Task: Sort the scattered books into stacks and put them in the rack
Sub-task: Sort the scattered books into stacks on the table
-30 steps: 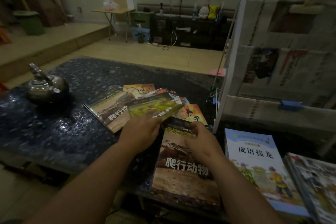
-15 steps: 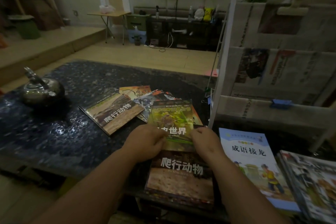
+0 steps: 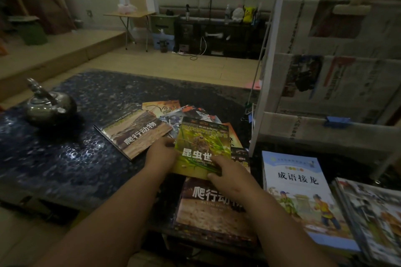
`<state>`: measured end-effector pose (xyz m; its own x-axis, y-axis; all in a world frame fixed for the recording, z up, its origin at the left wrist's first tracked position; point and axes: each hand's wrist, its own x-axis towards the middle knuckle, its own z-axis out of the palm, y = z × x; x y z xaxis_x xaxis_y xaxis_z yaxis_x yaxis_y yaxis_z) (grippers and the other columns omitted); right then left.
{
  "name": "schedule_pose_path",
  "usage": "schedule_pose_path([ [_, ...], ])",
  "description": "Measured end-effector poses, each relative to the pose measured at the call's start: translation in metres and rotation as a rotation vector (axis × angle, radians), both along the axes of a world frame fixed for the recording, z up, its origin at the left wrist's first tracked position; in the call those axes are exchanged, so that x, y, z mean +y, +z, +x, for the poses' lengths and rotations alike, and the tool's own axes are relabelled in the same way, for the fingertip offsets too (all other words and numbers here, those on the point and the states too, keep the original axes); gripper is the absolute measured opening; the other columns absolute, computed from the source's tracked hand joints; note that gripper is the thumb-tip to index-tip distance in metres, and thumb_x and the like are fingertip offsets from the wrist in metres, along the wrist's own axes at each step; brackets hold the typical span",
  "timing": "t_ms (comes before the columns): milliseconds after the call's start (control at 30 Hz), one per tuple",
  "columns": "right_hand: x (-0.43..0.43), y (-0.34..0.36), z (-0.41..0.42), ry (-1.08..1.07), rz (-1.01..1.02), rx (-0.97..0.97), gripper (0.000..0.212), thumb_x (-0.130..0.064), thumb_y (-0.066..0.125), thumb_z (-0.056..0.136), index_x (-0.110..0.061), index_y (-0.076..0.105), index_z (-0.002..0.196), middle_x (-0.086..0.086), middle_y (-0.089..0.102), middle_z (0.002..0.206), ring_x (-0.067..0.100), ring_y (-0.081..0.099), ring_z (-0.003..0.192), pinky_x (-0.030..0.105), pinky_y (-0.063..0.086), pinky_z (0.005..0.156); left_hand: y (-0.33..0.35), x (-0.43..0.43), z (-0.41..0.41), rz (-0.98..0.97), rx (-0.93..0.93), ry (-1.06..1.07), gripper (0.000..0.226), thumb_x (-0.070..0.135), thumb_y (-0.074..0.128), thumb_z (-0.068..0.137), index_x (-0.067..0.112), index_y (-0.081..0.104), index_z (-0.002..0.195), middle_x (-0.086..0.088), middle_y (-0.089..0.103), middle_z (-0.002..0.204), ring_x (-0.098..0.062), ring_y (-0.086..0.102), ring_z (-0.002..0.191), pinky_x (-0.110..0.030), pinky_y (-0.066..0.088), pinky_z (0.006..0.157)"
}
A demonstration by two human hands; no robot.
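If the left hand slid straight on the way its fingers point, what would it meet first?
The left hand points up-right, already touching the green insect book. Beyond that, probably the fanned loose books, though depth is unclear.

You are holding a green, grass-patterned book [image 3: 202, 147]; beside it are lying brown earth-toned books [image 3: 138, 131], a pale blue illustrated book [image 3: 301, 182], all showing against the dark blue speckled table [image 3: 65, 158].

Kettle [image 3: 50, 104] on table [image 3: 65, 158], far left. Fanned books [image 3: 173, 112] at table centre; insect book [image 3: 202, 147] on top, overlapping the near reptile book [image 3: 208, 212]. Idiom book [image 3: 303, 197] to the right. Rack [image 3: 269, 67] far right, behind it.
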<state>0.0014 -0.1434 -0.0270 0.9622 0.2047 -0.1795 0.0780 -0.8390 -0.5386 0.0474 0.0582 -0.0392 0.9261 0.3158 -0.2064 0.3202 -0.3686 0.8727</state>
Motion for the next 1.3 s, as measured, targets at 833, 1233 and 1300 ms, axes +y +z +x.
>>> schedule_pose_path([
  [833,-0.005,0.0,-0.001,-0.024,-0.255,-0.047,0.048,-0.053,0.058,0.085,-0.03,0.056,0.127,0.002,0.052,0.128,0.026,0.047,0.121,0.043,0.035,0.1,0.005,-0.011,-0.007,0.07,0.27,-0.295,0.017,0.004,0.068,0.082,0.014,0.062,0.094,-0.015,0.064,0.088,-0.025,0.059,0.068,-0.031,0.051,0.053],
  [1233,-0.008,-0.001,-0.002,-0.011,-0.282,0.006,0.074,-0.057,0.068,0.076,-0.031,0.044,0.14,0.001,0.042,0.142,0.027,0.037,0.132,0.047,0.029,0.108,0.01,-0.015,-0.011,0.207,0.23,-0.348,0.012,0.008,0.077,0.077,0.011,0.067,0.084,-0.015,0.071,0.077,-0.023,0.064,0.058,-0.039,0.058,0.058],
  [1300,-0.008,0.0,0.0,-0.013,-0.302,0.01,0.072,-0.058,0.069,0.075,-0.032,0.046,0.138,0.002,0.042,0.141,0.027,0.036,0.132,0.047,0.029,0.108,0.012,-0.016,-0.012,0.203,0.235,-0.354,0.015,0.006,0.077,0.076,0.01,0.066,0.086,-0.017,0.072,0.08,-0.024,0.064,0.059,-0.043,0.059,0.063],
])
